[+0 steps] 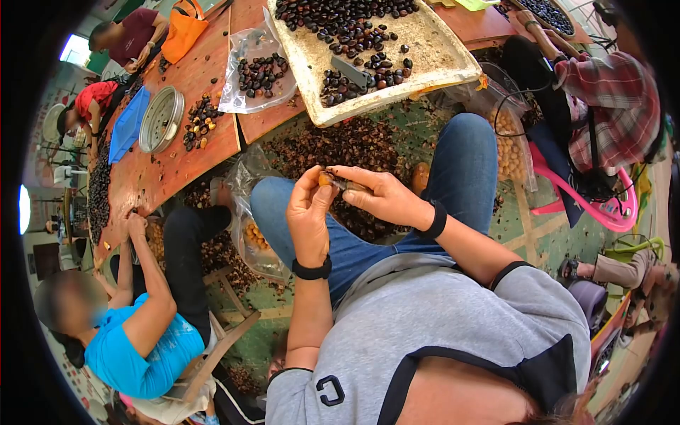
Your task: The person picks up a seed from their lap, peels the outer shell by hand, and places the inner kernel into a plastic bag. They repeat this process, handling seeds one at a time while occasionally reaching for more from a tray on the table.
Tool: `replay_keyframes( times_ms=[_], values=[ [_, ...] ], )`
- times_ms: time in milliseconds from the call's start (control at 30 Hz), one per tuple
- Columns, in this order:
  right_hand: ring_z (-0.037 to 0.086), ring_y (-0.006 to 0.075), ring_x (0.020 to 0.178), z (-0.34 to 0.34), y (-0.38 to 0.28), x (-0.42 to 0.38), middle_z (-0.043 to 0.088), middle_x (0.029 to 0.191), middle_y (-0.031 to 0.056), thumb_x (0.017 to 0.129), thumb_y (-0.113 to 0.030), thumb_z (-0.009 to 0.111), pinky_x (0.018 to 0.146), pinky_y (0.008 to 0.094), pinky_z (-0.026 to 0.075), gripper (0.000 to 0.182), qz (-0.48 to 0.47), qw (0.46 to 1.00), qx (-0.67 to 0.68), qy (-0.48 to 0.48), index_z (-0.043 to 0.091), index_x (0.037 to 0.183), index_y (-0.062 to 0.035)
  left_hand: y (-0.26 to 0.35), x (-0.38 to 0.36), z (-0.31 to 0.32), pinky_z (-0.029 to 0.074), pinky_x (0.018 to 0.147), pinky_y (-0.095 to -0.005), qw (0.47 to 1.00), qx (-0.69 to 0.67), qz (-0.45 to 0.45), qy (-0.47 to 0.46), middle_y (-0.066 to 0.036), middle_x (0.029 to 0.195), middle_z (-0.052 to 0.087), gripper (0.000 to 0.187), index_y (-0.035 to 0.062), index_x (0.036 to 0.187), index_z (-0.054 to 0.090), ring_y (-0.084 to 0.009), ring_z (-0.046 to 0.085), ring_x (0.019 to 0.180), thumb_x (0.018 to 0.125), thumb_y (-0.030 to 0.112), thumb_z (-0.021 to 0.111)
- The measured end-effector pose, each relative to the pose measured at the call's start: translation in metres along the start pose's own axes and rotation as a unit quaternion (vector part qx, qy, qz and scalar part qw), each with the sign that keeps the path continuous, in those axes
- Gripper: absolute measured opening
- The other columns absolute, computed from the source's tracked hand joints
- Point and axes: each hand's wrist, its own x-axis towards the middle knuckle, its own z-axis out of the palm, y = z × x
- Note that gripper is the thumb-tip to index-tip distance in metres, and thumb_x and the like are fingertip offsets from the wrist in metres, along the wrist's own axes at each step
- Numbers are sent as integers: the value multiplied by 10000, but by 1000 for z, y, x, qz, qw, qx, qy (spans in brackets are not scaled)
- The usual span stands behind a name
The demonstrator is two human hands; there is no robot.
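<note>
My left hand [309,216] pinches a small yellowish nut [325,180] between thumb and fingertips, above my jeans-clad knees. My right hand [379,195] grips a small dark knife [347,185] whose tip rests against the nut. Both wrists wear black bands. Ahead, a white foam tray [439,53] holds many dark-shelled nuts and a flat blade [350,73].
Dark shells litter the floor [333,145] under the wooden table [177,163]. A plastic bag of peeled nuts [255,237] sits by my left knee. A person in blue [145,333] sits at left, another in plaid [609,106] at right on a pink chair [602,205].
</note>
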Motion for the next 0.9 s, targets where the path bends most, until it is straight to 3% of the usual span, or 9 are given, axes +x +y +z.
replay_keyframes(
  times_ms=[133, 200, 433, 633, 700, 800, 833, 900],
  values=[
    [674, 279, 864, -5, -8, -1, 675, 1000, 163, 884, -193, 613, 747, 356, 528, 465, 13, 996, -88, -27, 516, 1324, -77, 1, 2, -2, 527, 829, -254, 999, 41, 15, -4, -64, 1044, 623, 299, -23, 1204, 563, -126, 610, 920, 915, 40, 609],
    [661, 336, 818, -5, -9, -2, 676, 951, 159, 858, -201, 627, 698, 392, 527, 464, -65, 982, -175, 11, 535, 1302, -107, 2, 1, -4, 524, 824, -254, 998, 54, 12, -5, -63, 1042, 626, 294, -23, 1198, 567, -124, 611, 910, 914, 36, 609],
    [658, 337, 855, -4, -3, -1, 679, 975, 149, 849, -204, 633, 704, 404, 525, 453, -92, 978, -183, 28, 549, 1284, -111, 6, -1, -4, 523, 818, -254, 998, 53, 0, -17, -66, 1024, 635, 308, -24, 1212, 568, -127, 614, 903, 912, 33, 609],
    [681, 215, 884, -4, 4, 1, 689, 1024, 142, 896, -174, 609, 764, 315, 521, 445, -2, 999, -34, -13, 528, 1324, -88, 3, -2, -8, 526, 864, -274, 997, 68, 1, -26, -72, 1064, 615, 311, -18, 1232, 548, -138, 613, 928, 930, 46, 581],
    [664, 169, 893, 0, 15, 3, 693, 995, 143, 912, -167, 600, 780, 295, 511, 447, 8, 993, 119, -11, 511, 1336, -58, 3, -1, -6, 527, 866, -273, 997, 66, 2, -26, -71, 1063, 615, 317, -19, 1235, 545, -137, 614, 924, 928, 47, 584],
    [663, 177, 843, 3, 18, 3, 689, 943, 154, 901, -172, 612, 752, 305, 512, 461, 6, 990, 141, 9, 507, 1325, -28, 5, -1, -5, 530, 869, -277, 998, 57, 5, -17, -72, 1070, 615, 314, -17, 1231, 546, -139, 615, 929, 928, 53, 587],
    [663, 177, 843, 2, 15, 3, 689, 943, 154, 901, -172, 612, 752, 305, 512, 461, 5, 990, 141, 8, 507, 1325, -28, 4, 0, -6, 529, 854, -273, 999, 40, -4, -16, -74, 1072, 618, 311, -21, 1228, 546, -135, 611, 928, 931, 59, 588],
    [676, 218, 810, -2, 6, 1, 688, 932, 154, 886, -178, 619, 726, 328, 517, 461, -34, 998, -45, 0, 517, 1318, -53, 4, 0, -6, 527, 838, -269, 1000, 22, -14, -14, -76, 1073, 621, 309, -25, 1225, 547, -132, 607, 926, 933, 65, 588]
  ],
)
